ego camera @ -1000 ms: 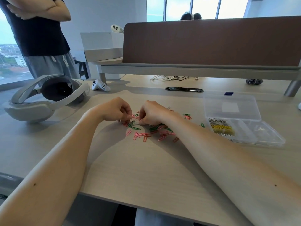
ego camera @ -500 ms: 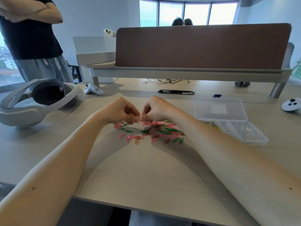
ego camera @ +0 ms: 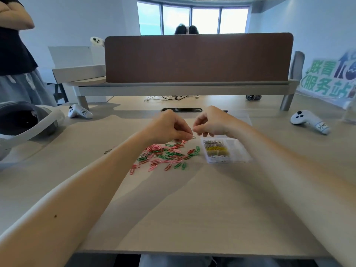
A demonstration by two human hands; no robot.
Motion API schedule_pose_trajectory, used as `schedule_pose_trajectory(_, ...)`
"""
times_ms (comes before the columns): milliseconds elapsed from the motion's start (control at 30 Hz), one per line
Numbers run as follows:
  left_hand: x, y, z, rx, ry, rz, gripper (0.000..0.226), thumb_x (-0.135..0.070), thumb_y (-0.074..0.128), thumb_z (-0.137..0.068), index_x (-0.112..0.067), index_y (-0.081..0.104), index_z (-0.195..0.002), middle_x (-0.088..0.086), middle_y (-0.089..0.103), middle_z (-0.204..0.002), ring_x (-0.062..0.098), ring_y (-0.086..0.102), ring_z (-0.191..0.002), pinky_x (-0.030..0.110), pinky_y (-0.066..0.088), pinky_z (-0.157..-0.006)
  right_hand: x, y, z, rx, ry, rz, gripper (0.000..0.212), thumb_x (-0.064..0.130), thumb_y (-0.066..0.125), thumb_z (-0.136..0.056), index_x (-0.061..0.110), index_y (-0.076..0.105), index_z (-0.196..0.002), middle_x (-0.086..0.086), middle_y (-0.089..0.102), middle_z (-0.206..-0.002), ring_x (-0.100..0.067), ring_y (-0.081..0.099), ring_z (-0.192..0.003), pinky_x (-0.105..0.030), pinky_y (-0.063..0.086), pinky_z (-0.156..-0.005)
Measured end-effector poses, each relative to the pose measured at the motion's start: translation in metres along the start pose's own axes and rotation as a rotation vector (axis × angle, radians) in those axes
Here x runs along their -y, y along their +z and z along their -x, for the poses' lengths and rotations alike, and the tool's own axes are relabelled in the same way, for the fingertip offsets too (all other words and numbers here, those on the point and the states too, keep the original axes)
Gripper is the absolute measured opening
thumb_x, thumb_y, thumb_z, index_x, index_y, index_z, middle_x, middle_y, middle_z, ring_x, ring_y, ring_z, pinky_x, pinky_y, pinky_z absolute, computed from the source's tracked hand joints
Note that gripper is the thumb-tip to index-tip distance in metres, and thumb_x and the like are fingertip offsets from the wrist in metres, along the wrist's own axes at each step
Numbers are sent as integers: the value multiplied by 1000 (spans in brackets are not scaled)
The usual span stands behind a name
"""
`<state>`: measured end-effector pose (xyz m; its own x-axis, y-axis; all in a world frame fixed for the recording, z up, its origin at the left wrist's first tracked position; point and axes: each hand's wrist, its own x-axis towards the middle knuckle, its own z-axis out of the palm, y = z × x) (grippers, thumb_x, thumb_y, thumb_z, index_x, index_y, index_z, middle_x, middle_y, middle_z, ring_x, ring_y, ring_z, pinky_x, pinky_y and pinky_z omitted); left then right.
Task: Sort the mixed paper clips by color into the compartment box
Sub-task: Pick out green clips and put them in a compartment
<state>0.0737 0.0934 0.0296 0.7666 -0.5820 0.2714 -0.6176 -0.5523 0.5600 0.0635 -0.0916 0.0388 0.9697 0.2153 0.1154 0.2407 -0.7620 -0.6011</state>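
From the head view, a white headset [ego camera: 28,122] sits at the left edge of the desk [ego camera: 173,209], with a person [ego camera: 13,54] standing behind it. I count three white controllers: one [ego camera: 80,113] past the headset, one [ego camera: 308,121] near the right edge, and one [ego camera: 97,41] up on the raised shelf by the brown divider [ego camera: 198,58] along the far edge. A green-lettered sign [ego camera: 329,78] leans at the far right.

My left hand [ego camera: 169,128] pinches one small paper clip [ego camera: 193,137] at its fingertips, lifted over the far end of the loose pile [ego camera: 165,155]. My right hand [ego camera: 213,124] is curled, thumb and forefinger drawn together just beside that clip. I cannot tell whether they grasp anything.

The pile lies mid-desk under my left hand, red, pink and green mixed, too many and too tangled to count. One stray dark clip [ego camera: 107,151] lies apart to its left.

The single clear compartment box [ego camera: 238,151] rests just right of the pile, below my right wrist, which blocks its rear. Yellow clips [ego camera: 216,149] fill one compartment, with silvery clips [ego camera: 212,142] beyond them.
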Motion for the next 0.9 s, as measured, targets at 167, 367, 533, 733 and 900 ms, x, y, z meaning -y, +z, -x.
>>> schedule_pose_trajectory(167, -29, 39, -26, 66, 81, -81, 11, -21, 77, -78, -20, 77, -89, -7, 73, -77, 0, 64, -63, 16, 54, -67, -35, -17, 19, -52, 81, 16, 6, 16, 68, -87, 13, 73, -84, 2, 68, -69, -6, 58, -59, -21, 43, -56)
schedule_pose_trajectory(367, -35, 61, -32, 134, 112, -143, 11, -20, 79, -76, -23, 78, -87, -9, 74, -80, -4, 62, -67, 10, 50, -68, -53, -14, 35, -53, 95, -11, 5, 15, 70, -86, 13, 74, -85, 2, 68, -72, -5, 60, -63, -14, 41, -55)
schedule_pose_trajectory(533, -38, 62, -28, 150, 128, -205, 10, -16, 78, -76, -21, 78, -86, -11, 71, -78, -9, 59, -62, 1, 42, -62, -55, -10, 36, -74, 75, -34, 6, 11, 68, -86, 14, 72, -83, 0, 69, -78, -10, 63, -70, -19, 47, -64)
schedule_pose_trajectory(733, -29, 55, -22, 69, 126, -104, 13, -17, 76, -78, -18, 76, -91, -13, 68, -80, -13, 58, -63, 1, 41, -59, -54, -1, 33, -136, 57, -56, 4, 14, 69, -87, 16, 72, -87, 6, 66, -77, -7, 61, -73, -20, 45, -66)
schedule_pose_trajectory(900, 1, 15, -14, -9, 12, -115, 5, -20, 75, -80, -23, 74, -84, -9, 71, -81, 0, 64, -67, 16, 50, -66, -53, 1, 29, -170, 37, 7, 7, 11, 68, -87, 13, 74, -91, 5, 68, -82, -3, 60, -74, -17, 46, -65)
